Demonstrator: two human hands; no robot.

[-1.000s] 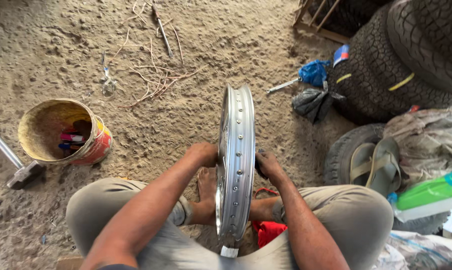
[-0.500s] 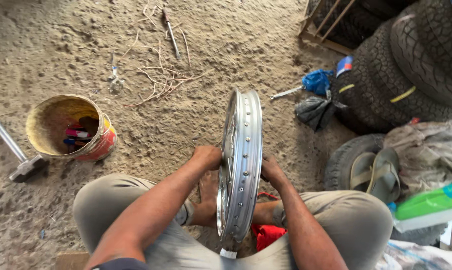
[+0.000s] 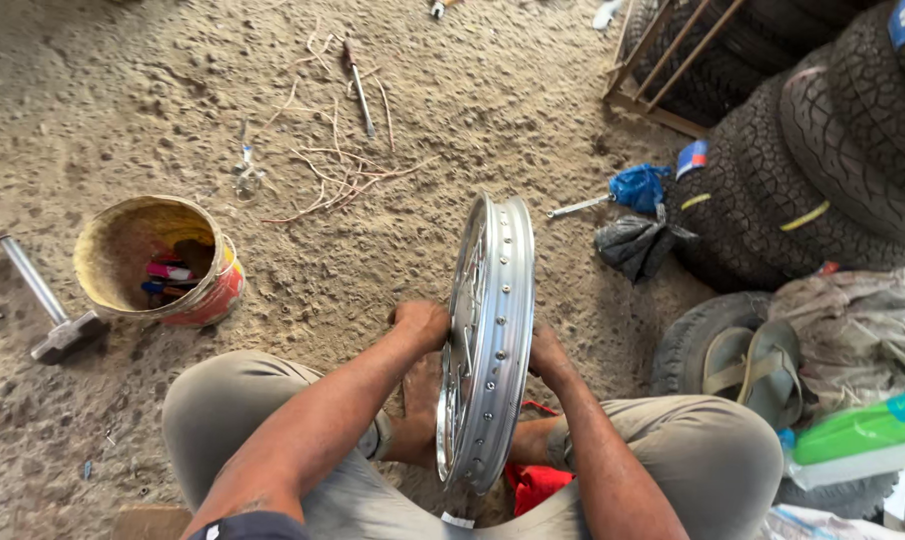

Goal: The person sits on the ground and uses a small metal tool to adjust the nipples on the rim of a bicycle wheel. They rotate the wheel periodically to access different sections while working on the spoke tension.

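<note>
Between the seated person's knees a silver wheel rim (image 3: 488, 340) stands upright on edge, the left hand (image 3: 420, 325) and right hand (image 3: 549, 352) curled closed against its sides, a yellow bucket (image 3: 213, 290) and stacked tyres (image 3: 823, 170) beyond.

Both hands, left (image 3: 421, 325) and right (image 3: 548, 352), hold an upright wheel rim (image 3: 493, 330).

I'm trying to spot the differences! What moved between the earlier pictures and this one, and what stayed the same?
Hardly anything. The view shifts a little, so the ground things sit lower in the picture. The left hand and right hand still grip the silver wheel rim, upright on edge between the knees. Nothing was picked up or let go. The bucket, hammer and stacked tyres lie where they were.
</note>
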